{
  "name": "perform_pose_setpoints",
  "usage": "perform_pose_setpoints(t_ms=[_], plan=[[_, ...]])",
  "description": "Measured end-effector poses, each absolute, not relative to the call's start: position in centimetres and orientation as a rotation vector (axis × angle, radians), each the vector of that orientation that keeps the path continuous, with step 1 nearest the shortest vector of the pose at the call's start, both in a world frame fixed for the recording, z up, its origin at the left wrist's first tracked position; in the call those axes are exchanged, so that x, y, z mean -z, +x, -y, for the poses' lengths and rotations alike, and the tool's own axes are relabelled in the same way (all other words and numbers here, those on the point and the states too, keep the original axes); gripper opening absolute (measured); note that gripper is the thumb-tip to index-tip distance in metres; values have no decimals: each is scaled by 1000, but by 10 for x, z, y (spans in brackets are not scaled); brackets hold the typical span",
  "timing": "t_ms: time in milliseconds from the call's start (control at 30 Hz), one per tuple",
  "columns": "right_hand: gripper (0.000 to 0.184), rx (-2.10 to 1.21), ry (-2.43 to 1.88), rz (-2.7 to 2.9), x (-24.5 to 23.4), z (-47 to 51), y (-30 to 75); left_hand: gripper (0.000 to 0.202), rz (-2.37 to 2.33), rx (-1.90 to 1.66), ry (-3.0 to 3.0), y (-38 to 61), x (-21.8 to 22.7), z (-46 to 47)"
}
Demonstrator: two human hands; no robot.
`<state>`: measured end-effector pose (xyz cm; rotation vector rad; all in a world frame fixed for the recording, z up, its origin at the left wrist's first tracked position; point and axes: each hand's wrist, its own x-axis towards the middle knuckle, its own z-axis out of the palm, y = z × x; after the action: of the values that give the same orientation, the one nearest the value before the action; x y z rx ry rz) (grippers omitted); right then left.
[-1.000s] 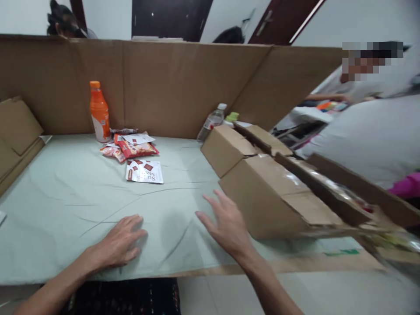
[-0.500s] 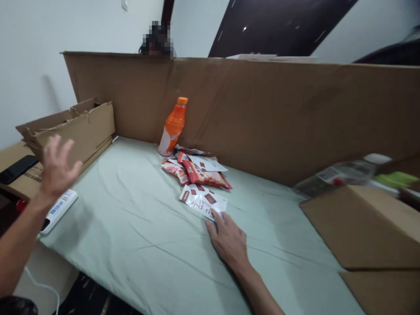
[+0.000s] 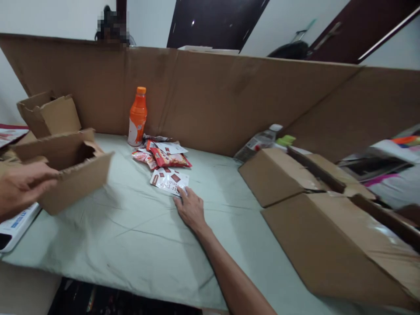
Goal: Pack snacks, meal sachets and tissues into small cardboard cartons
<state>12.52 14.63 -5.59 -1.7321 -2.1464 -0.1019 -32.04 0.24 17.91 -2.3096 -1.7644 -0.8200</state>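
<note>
My left hand grips the edge of a small open cardboard box and holds it tilted just above the left side of the pale green table. My right hand lies on the table with its fingertips on the near corner of a white snack packet printed with brown squares. Behind that packet lies a small pile of red snack packets, and an orange drink bottle stands upright by the cardboard wall.
A large brown carton lies on its side at the right, with a clear water bottle and a green-capped item behind it. Another empty box stands at the far left. A white device lies at the left edge. A person's head shows behind the wall.
My left hand, raised and open half a second ago, has taken hold of the small cardboard box and brought it over the table. My right hand stays on the white packet.
</note>
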Motion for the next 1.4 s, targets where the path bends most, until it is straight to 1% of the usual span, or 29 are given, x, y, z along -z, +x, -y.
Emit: perform_pose_setpoints(t_ms=[100,233,333,433,500,567,633,700,767,900,967,1067,1167,1267,1333,1400], plan=[[44,65,-1722,2134,55,-145,124,20,1540,784,-2722,-254,-173,11],[42,27,-1708,2101,54,-146,129,26,1270,718,-2956,-195,-170,14],[41,23,-1693,2094,46,-155,137,27,1227,714,-2949,-182,-167,10],[39,42,-1625,2149,28,-180,140,26,1221,740,-2867,-181,-160,9],[43,58,-1562,2208,13,-206,133,27,1211,818,-2789,-181,-154,10],[48,65,-1502,2273,1,-236,121,33,1205,923,-2716,-179,-146,14],[52,55,-1451,2332,-6,-264,107,39,1243,1013,-2673,-176,-139,19],[54,34,-1413,2365,-8,-285,93,40,1310,1049,-2666,-174,-133,23],[52,7,-1395,2353,-8,-297,84,37,1349,1044,-2678,-175,-131,25],[40,-61,-1404,2186,-16,-299,84,35,1354,986,-2739,-183,-136,21],[34,-101,-1401,2034,-31,-292,96,34,1308,926,-2789,-187,-142,18],[38,-159,-1330,1809,-73,-271,123,34,1255,870,-2807,-188,-148,12],[31,-309,-972,1481,-133,-231,144,28,1261,850,-2812,-186,-155,7],[22,-416,-636,1265,-189,-178,141,25,1201,732,-2908,-184,-165,0],[17,-500,-500,1257,-208,-143,126,24,1172,599,-2962,-181,-173,-6],[13,-637,-431,1303,-210,-116,106,18,1174,449,-2974,-178,-178,-11]])
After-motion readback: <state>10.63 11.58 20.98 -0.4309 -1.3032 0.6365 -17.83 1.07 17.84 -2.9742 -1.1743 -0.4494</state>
